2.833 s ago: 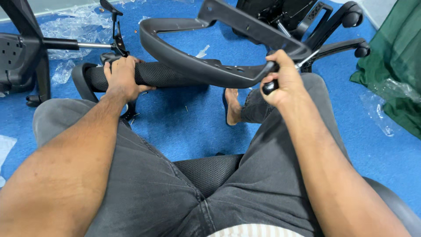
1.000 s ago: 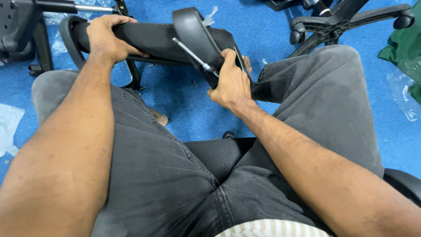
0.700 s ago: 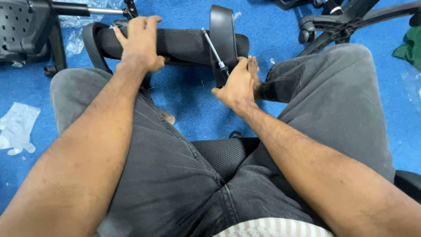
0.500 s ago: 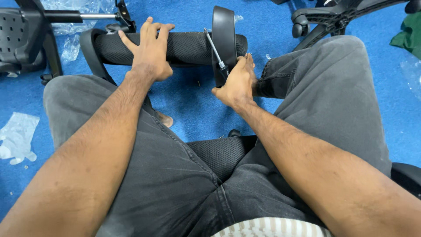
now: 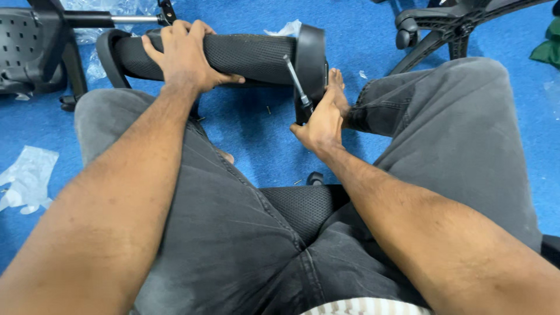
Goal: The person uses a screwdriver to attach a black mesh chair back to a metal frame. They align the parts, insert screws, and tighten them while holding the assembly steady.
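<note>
**Steadying a mesh chair part across the knees**

Underfoot, the blue floor spreads beyond both hands, with a star-shaped chair base far past the right hand and a black seat shell off beyond the left. Plastic wrap lies well out to the left of the left arm.

Next in size is the padded part, a long black mesh-covered roll with a hard plastic frame at its right end; it lies crosswise just above the knees. It looks bulky but fairly light, stiff in the frame and soft and grippy over the mesh, so the padded middle and the rigid end are the sound places to hold.

The left hand lies spread over the mesh, fingers curled over the top, pressing it down. The right hand is closed round the handle of a screwdriver, whose shaft slants up against the frame.
</note>
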